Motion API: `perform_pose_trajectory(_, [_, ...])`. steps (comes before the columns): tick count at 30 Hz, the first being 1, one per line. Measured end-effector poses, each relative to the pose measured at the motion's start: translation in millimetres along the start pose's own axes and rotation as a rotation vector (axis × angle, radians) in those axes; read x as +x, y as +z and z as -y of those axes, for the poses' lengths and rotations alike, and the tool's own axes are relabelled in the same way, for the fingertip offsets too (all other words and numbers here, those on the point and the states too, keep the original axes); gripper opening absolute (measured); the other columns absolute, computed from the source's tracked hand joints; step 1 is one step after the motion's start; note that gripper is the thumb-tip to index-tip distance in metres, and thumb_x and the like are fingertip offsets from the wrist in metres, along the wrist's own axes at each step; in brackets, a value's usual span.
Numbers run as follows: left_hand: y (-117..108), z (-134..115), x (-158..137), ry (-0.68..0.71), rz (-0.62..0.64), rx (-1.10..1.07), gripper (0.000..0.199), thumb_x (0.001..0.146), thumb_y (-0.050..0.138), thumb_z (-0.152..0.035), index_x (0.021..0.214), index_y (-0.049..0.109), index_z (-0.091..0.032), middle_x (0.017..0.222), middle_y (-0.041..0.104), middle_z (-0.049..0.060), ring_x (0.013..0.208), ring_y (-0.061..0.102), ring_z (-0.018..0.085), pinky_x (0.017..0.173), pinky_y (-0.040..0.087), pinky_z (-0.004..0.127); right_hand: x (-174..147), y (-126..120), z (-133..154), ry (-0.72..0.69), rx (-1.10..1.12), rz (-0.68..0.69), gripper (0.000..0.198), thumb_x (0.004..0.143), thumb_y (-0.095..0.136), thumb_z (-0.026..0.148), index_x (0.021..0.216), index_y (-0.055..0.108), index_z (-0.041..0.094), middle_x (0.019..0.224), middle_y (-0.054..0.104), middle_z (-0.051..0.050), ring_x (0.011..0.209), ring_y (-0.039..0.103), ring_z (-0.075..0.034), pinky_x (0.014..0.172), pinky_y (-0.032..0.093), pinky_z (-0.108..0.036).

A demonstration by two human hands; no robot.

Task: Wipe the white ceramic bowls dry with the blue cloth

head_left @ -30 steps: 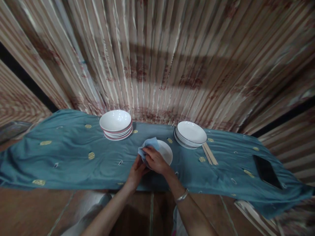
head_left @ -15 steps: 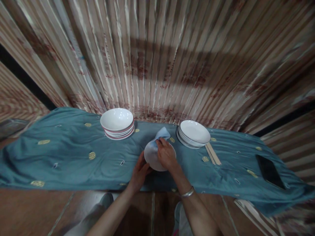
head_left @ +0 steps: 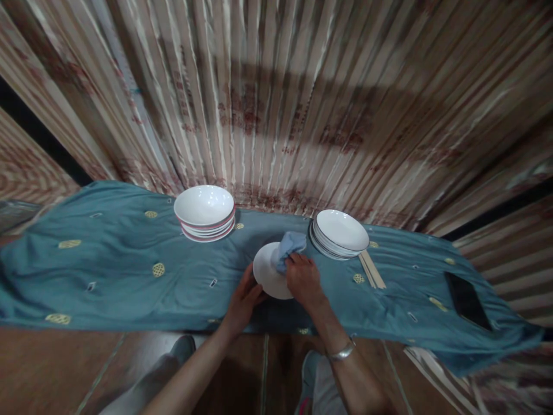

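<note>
A small white plate (head_left: 268, 275) is held over the front middle of the table. My left hand (head_left: 244, 297) grips its lower left rim, thumb on the near edge and fingers beneath. Closed on a light blue cloth (head_left: 290, 245), my right hand (head_left: 305, 279) presses it against the right side of the plate. Part of the plate is hidden under the cloth and right hand. To the left behind stands a stack of white bowls (head_left: 205, 207) with red rims. A stack of white plates (head_left: 341, 230) with dark rims is at the right.
Wooden chopsticks (head_left: 372, 270) lie beside the right stack. Farther right rests a black phone (head_left: 467, 300). A teal patterned cloth (head_left: 129, 294) covers the table, with a pleated curtain (head_left: 276, 115) hanging behind it.
My right hand has moved right across the plate with the blue cloth, from its middle to its right side. My left hand keeps its hold on the rim.
</note>
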State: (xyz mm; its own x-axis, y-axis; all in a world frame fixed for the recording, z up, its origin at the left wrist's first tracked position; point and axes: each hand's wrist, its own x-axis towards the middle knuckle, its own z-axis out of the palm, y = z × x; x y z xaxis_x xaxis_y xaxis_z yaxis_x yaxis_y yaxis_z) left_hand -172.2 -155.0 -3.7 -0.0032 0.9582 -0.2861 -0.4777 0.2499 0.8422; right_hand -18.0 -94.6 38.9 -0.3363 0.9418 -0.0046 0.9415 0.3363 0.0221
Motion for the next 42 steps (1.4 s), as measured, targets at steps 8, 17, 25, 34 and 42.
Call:
perform_pose_trajectory(8, [-1.4, 0.5, -0.4, 0.002, 0.000, 0.015, 0.080, 0.069, 0.074, -0.038, 0.141, 0.042, -0.027, 0.124, 0.064, 0.009, 0.116, 0.058, 0.029, 0.094, 0.052, 0.043, -7.7, -5.9, 2.3, -0.129, 0.133, 0.168, 0.027, 0.091, 0.043, 0.013, 0.094, 0.070, 0.012, 0.098, 0.071, -0.014, 0.094, 0.064, -0.024, 0.082, 0.044, -0.033])
perform_pose_trajectory(17, [-3.4, 7.2, 3.0, -0.007, -0.004, 0.019, 0.082, 0.070, 0.072, -0.043, 0.143, 0.039, -0.027, 0.138, 0.055, 0.010, 0.125, 0.052, 0.032, 0.096, 0.051, 0.043, -4.9, 4.6, 4.4, -0.323, 0.459, 0.151, 0.028, 0.090, 0.043, 0.013, 0.103, 0.067, 0.016, 0.104, 0.071, -0.008, 0.096, 0.064, -0.019, 0.084, 0.044, -0.028])
perform_pose_trajectory(25, [-2.1, 2.9, 0.9, 0.001, 0.013, 0.041, 0.082, 0.071, 0.071, -0.043, 0.144, 0.037, -0.027, 0.142, 0.051, 0.010, 0.127, 0.049, 0.032, 0.098, 0.049, 0.045, 2.2, 17.1, 9.9, -0.342, 0.535, 0.098, 0.036, 0.089, 0.039, 0.012, 0.118, 0.060, 0.013, 0.123, 0.062, -0.011, 0.115, 0.055, -0.020, 0.102, 0.041, -0.034])
perform_pose_trajectory(34, [-0.8, 0.4, 0.1, -0.019, 0.012, 0.013, 0.083, 0.071, 0.073, -0.039, 0.145, 0.037, -0.027, 0.132, 0.059, 0.011, 0.121, 0.056, 0.030, 0.096, 0.050, 0.044, 6.4, 15.1, 13.0, -0.184, 0.336, 0.057, 0.042, 0.088, 0.041, 0.012, 0.127, 0.055, 0.011, 0.139, 0.050, -0.016, 0.122, 0.049, -0.025, 0.104, 0.039, -0.041])
perform_pose_trajectory(42, [-3.5, 5.5, 4.2, -0.004, 0.014, -0.003, 0.084, 0.069, 0.074, -0.040, 0.144, 0.038, -0.027, 0.126, 0.063, 0.010, 0.117, 0.057, 0.030, 0.096, 0.050, 0.046, 5.2, 0.8, 2.3, -0.134, 0.096, 0.110, 0.034, 0.091, 0.037, 0.014, 0.104, 0.068, 0.011, 0.111, 0.067, -0.017, 0.102, 0.062, -0.029, 0.093, 0.042, -0.044])
